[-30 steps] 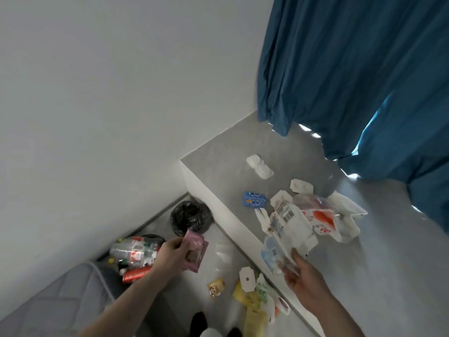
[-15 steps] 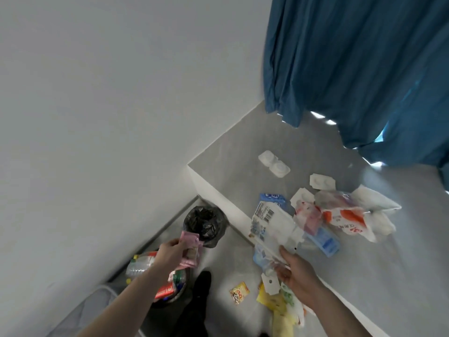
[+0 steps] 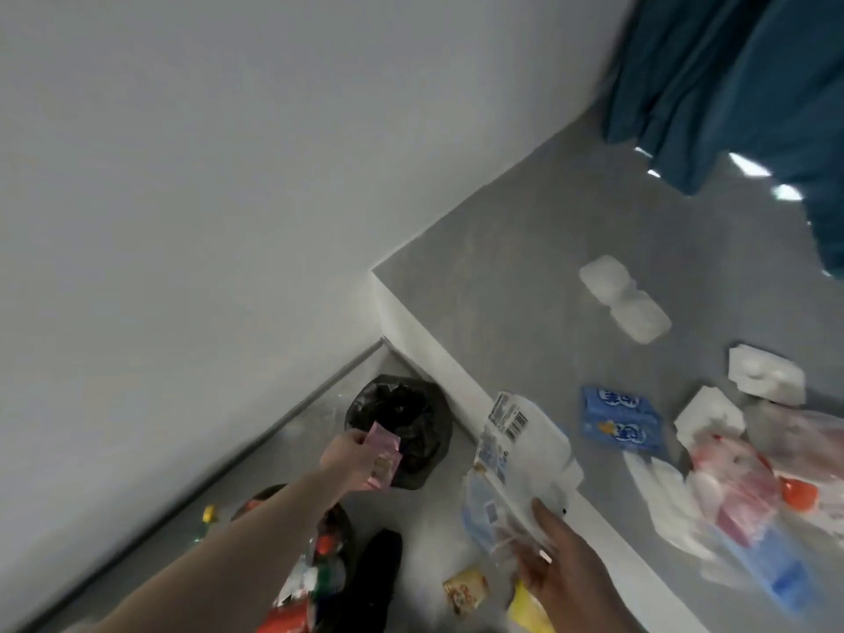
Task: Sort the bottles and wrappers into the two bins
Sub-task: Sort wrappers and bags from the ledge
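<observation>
My left hand (image 3: 349, 459) pinches a pink wrapper (image 3: 382, 455) right at the near rim of a small bin lined with a black bag (image 3: 422, 418), which stands in the floor corner. A second bin (image 3: 338, 532) nearer to me holds several bottles and is partly hidden by my left forearm. My right hand (image 3: 564, 571) grips a bunch of white and clear wrappers (image 3: 516, 454), one showing a barcode. Several more wrappers lie on the grey raised platform (image 3: 525, 276), among them a blue packet (image 3: 619, 418) and a red and white bag (image 3: 749, 468).
A small yellow snack packet (image 3: 465, 589) and a yellow wrapper (image 3: 525, 609) lie on the floor by my right hand. White plastic trays (image 3: 623, 299) sit farther back on the platform. A blue curtain (image 3: 740, 75) hangs at the top right. White wall fills the left.
My left hand has carried the pink wrapper from above the bottle bin over to the black-lined bin. The view has swung left and closer; my right hand keeps its wrappers.
</observation>
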The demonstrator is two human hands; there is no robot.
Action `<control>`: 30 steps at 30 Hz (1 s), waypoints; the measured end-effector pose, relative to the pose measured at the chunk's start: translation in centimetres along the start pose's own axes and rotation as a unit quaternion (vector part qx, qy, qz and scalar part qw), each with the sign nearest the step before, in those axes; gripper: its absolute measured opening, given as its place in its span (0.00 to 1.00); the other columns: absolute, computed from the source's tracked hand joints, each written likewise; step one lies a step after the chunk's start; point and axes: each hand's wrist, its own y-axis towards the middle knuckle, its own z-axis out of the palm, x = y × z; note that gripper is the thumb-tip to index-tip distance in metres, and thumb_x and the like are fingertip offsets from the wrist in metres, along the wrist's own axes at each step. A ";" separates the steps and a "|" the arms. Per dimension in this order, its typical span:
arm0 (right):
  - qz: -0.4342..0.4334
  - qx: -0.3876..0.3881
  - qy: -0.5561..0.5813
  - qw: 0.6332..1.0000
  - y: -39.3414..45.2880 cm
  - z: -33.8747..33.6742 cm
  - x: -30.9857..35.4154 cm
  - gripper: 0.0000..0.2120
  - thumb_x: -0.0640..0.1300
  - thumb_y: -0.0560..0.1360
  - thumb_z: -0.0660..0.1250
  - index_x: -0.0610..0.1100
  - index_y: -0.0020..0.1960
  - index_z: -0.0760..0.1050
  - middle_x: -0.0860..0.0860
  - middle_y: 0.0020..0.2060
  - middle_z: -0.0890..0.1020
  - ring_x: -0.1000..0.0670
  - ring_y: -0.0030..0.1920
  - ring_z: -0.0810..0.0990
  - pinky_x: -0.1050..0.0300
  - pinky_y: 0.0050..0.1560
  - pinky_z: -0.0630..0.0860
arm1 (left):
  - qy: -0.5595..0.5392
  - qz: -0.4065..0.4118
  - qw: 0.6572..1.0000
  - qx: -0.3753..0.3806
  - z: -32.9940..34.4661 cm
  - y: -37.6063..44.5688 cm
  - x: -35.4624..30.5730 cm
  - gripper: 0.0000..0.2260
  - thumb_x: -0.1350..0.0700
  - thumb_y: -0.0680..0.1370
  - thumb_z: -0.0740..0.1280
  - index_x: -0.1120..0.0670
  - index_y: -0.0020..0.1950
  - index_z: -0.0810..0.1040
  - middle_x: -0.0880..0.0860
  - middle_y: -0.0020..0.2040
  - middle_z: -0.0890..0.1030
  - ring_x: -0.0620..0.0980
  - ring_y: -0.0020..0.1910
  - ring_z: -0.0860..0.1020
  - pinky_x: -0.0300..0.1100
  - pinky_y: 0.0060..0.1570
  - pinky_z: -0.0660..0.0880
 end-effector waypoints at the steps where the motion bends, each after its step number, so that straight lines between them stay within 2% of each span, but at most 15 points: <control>1: 0.008 0.003 -0.010 1.000 2.3 0.7 -0.4 0.20 0.46 0.77 0.70 0.33 0.63 0.77 0.37 0.36 0.85 0.48 0.27 0.76 0.62 0.23 0.72 | 0.003 0.005 1.000 -0.005 0.7 2.7 0.2 0.09 0.48 0.77 0.72 0.53 0.51 0.82 0.53 0.43 0.84 0.51 0.41 0.83 0.40 0.36 0.79; 2: 0.011 0.005 -0.024 1.000 4.5 1.2 -0.9 0.19 0.46 0.77 0.71 0.35 0.62 0.78 0.37 0.37 0.85 0.48 0.28 0.76 0.63 0.23 0.72 | 0.007 0.006 1.000 -0.004 1.5 5.4 0.5 0.08 0.49 0.79 0.70 0.52 0.52 0.81 0.52 0.43 0.83 0.51 0.42 0.83 0.41 0.37 0.80; 6: 0.020 0.004 -0.042 0.999 11.6 1.9 -2.9 0.18 0.47 0.76 0.72 0.41 0.62 0.78 0.36 0.48 0.86 0.50 0.30 0.81 0.61 0.26 0.75 | 0.009 -0.007 1.000 -0.003 4.5 15.4 2.6 0.08 0.53 0.81 0.64 0.53 0.57 0.79 0.54 0.48 0.81 0.55 0.48 0.81 0.47 0.44 0.82; 9: 0.021 -0.008 -0.061 0.998 15.2 2.2 -4.3 0.16 0.47 0.76 0.71 0.43 0.62 0.78 0.36 0.52 0.85 0.47 0.38 0.83 0.60 0.29 0.75 | 0.032 -0.001 0.999 0.014 5.6 20.3 4.9 0.09 0.55 0.79 0.68 0.51 0.59 0.78 0.52 0.47 0.79 0.56 0.51 0.80 0.53 0.55 0.81; 11: 0.018 -0.018 -0.084 0.996 17.2 2.6 -5.2 0.15 0.48 0.78 0.71 0.43 0.62 0.78 0.36 0.53 0.85 0.48 0.36 0.83 0.59 0.30 0.75 | 0.077 -0.006 0.996 0.040 5.8 22.7 7.1 0.16 0.55 0.77 0.70 0.50 0.64 0.75 0.53 0.55 0.77 0.58 0.58 0.79 0.48 0.62 0.77; 12: 0.015 -0.025 -0.099 0.995 17.8 2.7 -5.6 0.15 0.48 0.78 0.71 0.43 0.62 0.78 0.37 0.51 0.86 0.49 0.34 0.83 0.58 0.31 0.74 | 0.093 -0.006 0.994 0.050 5.6 23.4 8.1 0.18 0.57 0.77 0.70 0.51 0.66 0.74 0.54 0.58 0.76 0.58 0.61 0.77 0.45 0.62 0.75; 14: 0.008 -0.042 -0.121 0.992 19.0 3.3 -6.2 0.12 0.47 0.78 0.71 0.43 0.59 0.79 0.42 0.43 0.87 0.51 0.30 0.82 0.58 0.33 0.73 | 0.107 0.001 0.992 0.062 4.8 24.1 9.8 0.17 0.61 0.78 0.68 0.54 0.66 0.74 0.58 0.61 0.76 0.59 0.61 0.77 0.45 0.59 0.74; 16: 0.006 -0.052 -0.139 0.989 20.0 4.3 -6.4 0.09 0.47 0.79 0.71 0.45 0.57 0.78 0.48 0.37 0.86 0.53 0.29 0.82 0.56 0.35 0.74 | 0.127 0.020 0.990 0.053 3.4 23.7 10.3 0.13 0.62 0.78 0.65 0.54 0.61 0.76 0.55 0.57 0.78 0.58 0.59 0.78 0.47 0.60 0.76; 20: -0.016 -0.045 -0.175 0.983 22.7 7.8 -5.5 0.08 0.47 0.79 0.70 0.47 0.58 0.77 0.47 0.49 0.85 0.48 0.41 0.84 0.50 0.44 0.82 | 0.171 0.076 0.982 0.018 -0.8 21.5 9.1 0.11 0.59 0.77 0.66 0.49 0.58 0.80 0.48 0.57 0.80 0.51 0.60 0.78 0.41 0.55 0.72; 22: -0.057 -0.047 -0.231 0.970 24.4 10.3 -4.9 0.08 0.48 0.78 0.71 0.50 0.56 0.77 0.47 0.51 0.84 0.46 0.45 0.84 0.46 0.49 0.84 | 0.176 0.093 0.980 0.005 -2.8 21.2 8.5 0.10 0.58 0.77 0.66 0.48 0.55 0.82 0.48 0.56 0.82 0.50 0.58 0.79 0.42 0.55 0.74; 24: -0.111 -0.063 -0.318 0.940 26.5 12.6 -4.7 0.15 0.55 0.71 0.70 0.52 0.56 0.78 0.47 0.54 0.84 0.45 0.51 0.83 0.42 0.54 0.83 | 0.173 0.103 0.980 0.000 -4.4 21.5 8.3 0.10 0.58 0.77 0.66 0.44 0.51 0.81 0.47 0.55 0.83 0.49 0.56 0.80 0.46 0.57 0.78; 25: -0.136 -0.074 -0.364 0.919 27.5 13.7 -4.7 0.19 0.55 0.70 0.69 0.51 0.59 0.78 0.47 0.56 0.83 0.44 0.54 0.83 0.45 0.56 0.81 | 0.166 0.104 0.981 -0.004 -5.0 21.8 8.4 0.11 0.59 0.76 0.67 0.43 0.50 0.81 0.46 0.55 0.83 0.49 0.54 0.81 0.48 0.55 0.80; 27: -0.160 -0.099 -0.429 0.883 29.3 15.5 -5.0 0.22 0.51 0.75 0.68 0.45 0.68 0.74 0.47 0.61 0.81 0.43 0.59 0.80 0.53 0.57 0.75 | 0.151 0.106 0.983 -0.008 -5.8 22.3 8.7 0.11 0.59 0.76 0.67 0.44 0.52 0.82 0.45 0.54 0.84 0.48 0.52 0.82 0.51 0.51 0.82; 28: -0.165 -0.109 -0.448 0.872 30.3 16.1 -5.4 0.25 0.51 0.76 0.68 0.43 0.70 0.72 0.46 0.63 0.80 0.43 0.62 0.79 0.53 0.59 0.75 | 0.146 0.109 0.983 -0.010 -6.0 22.5 8.9 0.11 0.59 0.76 0.67 0.44 0.52 0.82 0.44 0.54 0.84 0.47 0.51 0.83 0.51 0.50 0.83; 30: -0.159 -0.112 -0.490 0.850 31.5 17.1 -6.4 0.33 0.57 0.75 0.69 0.42 0.74 0.66 0.44 0.68 0.76 0.41 0.65 0.76 0.50 0.63 0.74 | 0.142 0.113 0.983 -0.016 -6.0 22.8 9.4 0.11 0.58 0.76 0.67 0.44 0.52 0.82 0.44 0.54 0.84 0.47 0.52 0.82 0.51 0.53 0.82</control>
